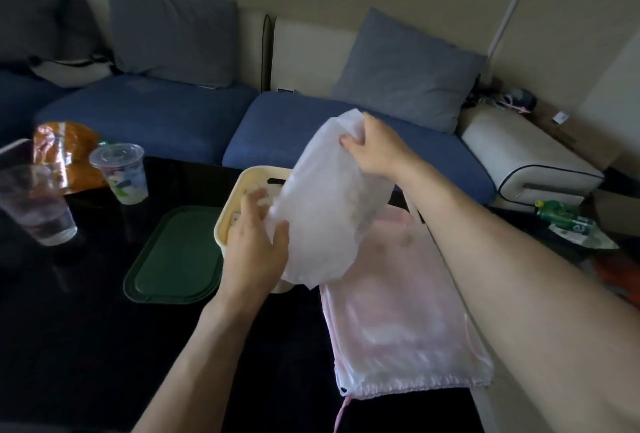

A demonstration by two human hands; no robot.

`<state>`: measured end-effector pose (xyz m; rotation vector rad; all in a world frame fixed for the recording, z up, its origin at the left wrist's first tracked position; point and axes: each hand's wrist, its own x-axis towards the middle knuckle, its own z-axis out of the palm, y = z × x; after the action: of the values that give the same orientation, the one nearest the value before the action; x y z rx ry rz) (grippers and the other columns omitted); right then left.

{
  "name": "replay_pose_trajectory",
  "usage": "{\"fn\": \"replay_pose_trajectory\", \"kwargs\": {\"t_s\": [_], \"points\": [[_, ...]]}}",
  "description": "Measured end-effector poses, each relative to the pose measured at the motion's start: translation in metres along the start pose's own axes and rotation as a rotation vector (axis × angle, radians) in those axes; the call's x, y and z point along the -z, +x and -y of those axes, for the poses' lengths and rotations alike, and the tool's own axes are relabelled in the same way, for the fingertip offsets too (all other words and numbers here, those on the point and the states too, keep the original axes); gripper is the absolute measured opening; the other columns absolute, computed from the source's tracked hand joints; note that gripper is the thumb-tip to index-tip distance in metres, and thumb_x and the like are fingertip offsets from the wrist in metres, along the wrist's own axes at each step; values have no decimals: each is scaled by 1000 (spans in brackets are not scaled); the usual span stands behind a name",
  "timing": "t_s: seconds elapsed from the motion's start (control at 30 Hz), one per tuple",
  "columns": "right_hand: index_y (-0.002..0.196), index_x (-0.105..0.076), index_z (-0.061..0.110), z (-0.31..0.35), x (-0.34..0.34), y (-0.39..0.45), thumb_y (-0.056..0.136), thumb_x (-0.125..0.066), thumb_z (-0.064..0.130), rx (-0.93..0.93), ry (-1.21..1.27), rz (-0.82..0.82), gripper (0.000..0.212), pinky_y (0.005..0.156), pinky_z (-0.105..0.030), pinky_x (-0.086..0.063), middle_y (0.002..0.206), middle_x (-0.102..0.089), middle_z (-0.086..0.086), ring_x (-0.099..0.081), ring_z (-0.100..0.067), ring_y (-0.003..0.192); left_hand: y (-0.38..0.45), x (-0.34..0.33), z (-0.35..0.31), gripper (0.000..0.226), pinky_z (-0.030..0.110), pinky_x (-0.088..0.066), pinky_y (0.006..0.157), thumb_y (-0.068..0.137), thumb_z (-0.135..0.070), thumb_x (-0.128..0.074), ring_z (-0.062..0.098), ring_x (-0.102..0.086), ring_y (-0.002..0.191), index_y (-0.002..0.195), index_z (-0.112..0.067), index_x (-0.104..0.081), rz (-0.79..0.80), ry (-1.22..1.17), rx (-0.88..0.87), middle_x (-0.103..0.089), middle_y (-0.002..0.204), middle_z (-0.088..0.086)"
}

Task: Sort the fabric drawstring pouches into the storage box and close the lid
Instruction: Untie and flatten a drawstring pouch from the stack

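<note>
Forearms fill the near view, both reaching out over the dark table point(86, 346). Largest beyond them is the blue sofa point(166, 113) along the table's far edge, with grey cushions point(173, 37) propped on it.

On the table's near right part lies a pink pouch point(405, 321), flat, its gathered drawstring end toward the near edge; it looks to be waiting its turn. Above it, held in the air, is a white pouch point(322, 204), tilted so its lower end hangs over the box point(239, 197). The right hand point(372, 148) grips the pouch's upper end, fingers curled into the fabric, while the left hand point(252, 242) holds the lower edge, thumb on the fabric and fingers behind it. That two-handed hold probably serves to fold or steer the limp cloth down into the box.

The cream box stands near the table's middle, toward the far edge, open, with something pale inside that I cannot make out. Its green lid point(173, 256) lies flat just to the left, touching or nearly touching the box, likely parked there for closing later.

At the far left corner stand two clear cups point(119, 172) beside an orange wrapper point(65, 152). A green bottle point(554, 216) lies past the right edge.
</note>
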<state>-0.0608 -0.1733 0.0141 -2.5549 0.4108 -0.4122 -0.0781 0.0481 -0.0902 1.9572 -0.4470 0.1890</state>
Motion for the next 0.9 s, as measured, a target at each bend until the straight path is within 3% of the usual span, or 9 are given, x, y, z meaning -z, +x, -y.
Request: {"fn": "replay_pose_trajectory", "kwargs": {"t_s": [0.07, 0.17, 0.3, 0.4, 0.6, 0.7, 0.77, 0.83, 0.9], "points": [[156, -26, 11, 25, -9, 20, 104, -49, 38, 61, -54, 56, 63, 109, -32, -32, 157, -39, -9, -37, -27, 144, 7, 4, 3, 68, 44, -35, 103, 85, -24, -70, 31, -40, 128, 144, -14, -38, -154, 133, -30, -49, 133, 7], [156, -28, 14, 51, -27, 45, 105, -45, 40, 93, -98, 130, 60, 107, -33, -33, 156, -40, -8, -39, -27, 142, 17, 7, 1, 69, 51, -34, 100, 79, -30, -68, 36, -36, 125, 142, -17, -42, -322, 252, -76, -43, 136, 14], [159, -20, 19, 63, -67, 74, 105, -44, 43, 77, -116, 184, 64, 117, -43, -30, 161, -32, -8, -29, -30, 148, 33, 3, 0, 85, 49, -33, 104, 81, -51, -67, 34, -30, 129, 152, -38, -22, 62, 477, -16, -28, 145, 11], [154, -28, 18, 60, -102, 84, 102, -50, 44, 53, -77, 185, 62, 109, -47, -38, 151, -41, -11, -36, -32, 139, 42, -6, 12, 95, 48, -26, 111, 83, -63, -60, 38, -22, 138, 156, -39, -4, 342, 685, 63, -19, 153, 16], [148, -33, 24, 38, -140, 78, 87, -64, 31, 265, -407, 5, 69, 100, -46, -43, 140, -38, -7, -37, -30, 126, 58, -22, 23, 85, 51, -22, 115, 94, -60, -48, 45, -13, 145, 158, -34, 1, 662, 616, 324, -7, 158, 23], [153, -28, 34, 31, -141, 76, 85, -63, 33, 248, -411, 212, 76, 95, -48, -46, 140, -35, -4, -35, -31, 126, 71, -24, 31, 57, 55, -12, 119, 104, -40, -31, 45, -4, 148, 157, -28, -15, 761, 611, 323, -2, 164, 17], [153, -27, 34, 29, -144, 75, 84, -63, 34, 179, -445, 362, 78, 97, -49, -46, 141, -39, -5, -39, -32, 126, 80, -18, 32, 60, 50, -12, 121, 100, -27, -33, 43, -5, 150, 157, -29, -14, 862, 622, 345, 1, 164, 19], [140, -44, 28, 29, -150, 73, 80, -67, 34, 117, -450, 509, 64, 88, -41, -51, 128, -55, -6, -54, -28, 109, 86, -8, 27, 69, 42, -24, 116, 94, -25, -42, 38, -23, 145, 156, -32, -11, 927, 585, 401, -11, 161, 23], [126, -53, 22, 29, -159, 72, 77, -71, 37, 69, -463, 594, 54, 85, -38, -53, 118, -63, -4, -59, -26, 99, 90, -5, 24, 74, 36, -37, 99, 90, -27, -55, 30, -45, 121, 153, -31, -15, 974, 619, 385, -37, 145, 15]]}}
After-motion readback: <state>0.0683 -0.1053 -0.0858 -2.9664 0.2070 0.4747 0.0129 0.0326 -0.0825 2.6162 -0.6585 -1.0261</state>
